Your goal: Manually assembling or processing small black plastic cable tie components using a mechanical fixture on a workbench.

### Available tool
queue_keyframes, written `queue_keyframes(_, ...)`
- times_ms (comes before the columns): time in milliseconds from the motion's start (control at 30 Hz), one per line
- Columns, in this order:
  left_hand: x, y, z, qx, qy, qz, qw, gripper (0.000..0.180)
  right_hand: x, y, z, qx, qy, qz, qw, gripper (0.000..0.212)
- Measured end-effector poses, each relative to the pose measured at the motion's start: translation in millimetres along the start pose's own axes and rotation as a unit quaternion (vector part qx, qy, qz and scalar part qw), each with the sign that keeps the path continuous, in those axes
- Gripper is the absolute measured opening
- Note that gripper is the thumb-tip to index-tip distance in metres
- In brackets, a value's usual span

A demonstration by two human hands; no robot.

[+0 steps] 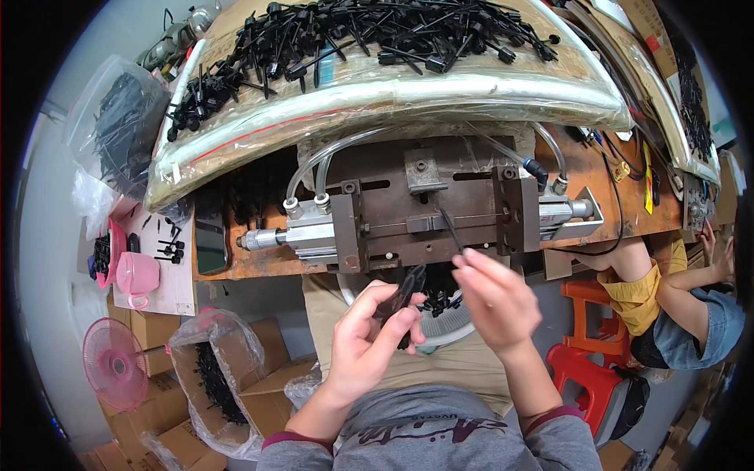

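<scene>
A thin black rod (450, 226) slants over the front of the dark brown metal fixture (463, 200); its long axis runs away from the person and a little to the left, so the far end points toward the fixture's middle, just beside the small grey block (425, 224) there. Whether that end touches the fixture cannot be told from this view. The near end lies at the fingertips of the right hand (496, 302), and most of the rod's length extends beyond them. The right fingers (469, 275) are drawn together, thumb side hidden from view, and pinch the rod at this near end.

The left hand (365, 337) is closed around a small bunch of black pieces (404, 292), thumb laid across them; the bunch sticks out past the fingers, its upper end tilted to the right and toward the fixture. The two hands are apart, the left one lower and nearer the body.

Below and between the hands, a pale round basket (453, 336) at the person's lap contains more black parts. The fixture stands on the brown worktop (658, 221), flanked by two silver cylinders with clear tubes. Beyond it, a plastic-wrapped board (393, 94) bears a heap of black stemmed parts (377, 31).
</scene>
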State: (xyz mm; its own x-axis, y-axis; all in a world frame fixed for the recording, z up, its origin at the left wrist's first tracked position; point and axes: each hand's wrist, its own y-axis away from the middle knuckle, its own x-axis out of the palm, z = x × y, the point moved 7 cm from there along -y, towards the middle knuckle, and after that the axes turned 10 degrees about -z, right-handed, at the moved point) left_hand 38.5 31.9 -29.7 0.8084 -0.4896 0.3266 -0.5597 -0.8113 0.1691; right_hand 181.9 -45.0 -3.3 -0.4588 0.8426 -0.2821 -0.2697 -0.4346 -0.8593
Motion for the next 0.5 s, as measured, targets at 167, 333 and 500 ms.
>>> queue_keyframes(167,-3.2,3.2,-9.4,0.035,0.037,-0.007,0.999,0.015,27.2,7.3,5.9,-0.061,0.024,0.077,0.995,0.029)
queue_keyframes(333,-6.1,2.7,-6.9,0.029,0.047,-0.002,0.998,0.016,37.5,9.2,6.8,-0.052,0.058,0.127,0.989,0.029)
queue_keyframes(500,-5.1,1.4,-13.5,0.049,0.01,-0.038,0.998,0.021,41.1,-0.1,6.9,-0.027,0.083,0.144,0.986,0.027)
